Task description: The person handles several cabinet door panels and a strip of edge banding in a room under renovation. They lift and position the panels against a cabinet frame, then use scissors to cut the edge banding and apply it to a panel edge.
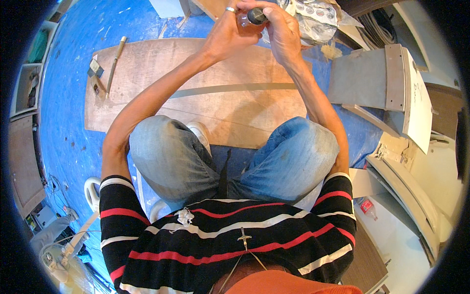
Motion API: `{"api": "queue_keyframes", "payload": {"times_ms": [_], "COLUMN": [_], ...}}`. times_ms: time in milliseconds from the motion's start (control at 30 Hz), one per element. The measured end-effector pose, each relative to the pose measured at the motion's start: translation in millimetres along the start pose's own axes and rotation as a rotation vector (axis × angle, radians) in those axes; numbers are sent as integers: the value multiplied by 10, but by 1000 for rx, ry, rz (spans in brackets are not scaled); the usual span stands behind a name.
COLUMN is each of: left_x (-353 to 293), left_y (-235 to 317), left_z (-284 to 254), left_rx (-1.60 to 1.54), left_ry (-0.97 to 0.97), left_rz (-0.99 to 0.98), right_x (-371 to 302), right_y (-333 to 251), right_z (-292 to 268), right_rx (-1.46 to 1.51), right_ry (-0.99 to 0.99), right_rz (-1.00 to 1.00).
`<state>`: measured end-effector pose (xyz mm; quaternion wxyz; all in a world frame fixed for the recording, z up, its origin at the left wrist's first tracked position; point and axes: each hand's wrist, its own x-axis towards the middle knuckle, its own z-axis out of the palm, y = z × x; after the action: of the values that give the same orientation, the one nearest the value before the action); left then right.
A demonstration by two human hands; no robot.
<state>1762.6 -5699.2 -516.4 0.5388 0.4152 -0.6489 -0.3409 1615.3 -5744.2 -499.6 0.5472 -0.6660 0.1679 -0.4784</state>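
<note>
A clear bottle with reddish contents point(248, 29) is held up at the top of the view, its dark cap point(256, 16) facing me. My left hand point(226, 33), with a ring on one finger, wraps round the bottle's left side. On the other side my right hand point(283, 34) grips near the cap, thumb against its edge. Both arms stretch forward past my bent knees. Below the hands a plywood board point(147, 66) lies on the blue floor covering, a dark narrow strip point(230, 89) running across it.
A long thin wooden-handled tool point(115, 63) and a short wooden-handled tool point(98, 85) lie on the board's left end. A box-like panel piece point(360, 76) stands at the right. Crumpled silvery packaging point(313, 22) sits beyond my right hand. Cables point(58, 183) lie far left.
</note>
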Motion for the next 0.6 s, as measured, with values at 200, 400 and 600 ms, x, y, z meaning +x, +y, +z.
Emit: {"api": "queue_keyframes", "payload": {"times_ms": [200, 400, 600], "left_x": [15, 66, -2], "left_y": [46, 50, -3], "left_z": [17, 14, 11], "left_rx": [1, -61, 34], "left_ry": [-41, -33, -6], "left_rz": [82, 156, 6], "right_x": [23, -32, -28], "right_y": [-7, -159, -36], "right_z": [-82, -105, -10], "right_rx": [-51, 241, -40], "right_ry": [-34, -33, -13], "right_rz": [45, 259, 76]}}
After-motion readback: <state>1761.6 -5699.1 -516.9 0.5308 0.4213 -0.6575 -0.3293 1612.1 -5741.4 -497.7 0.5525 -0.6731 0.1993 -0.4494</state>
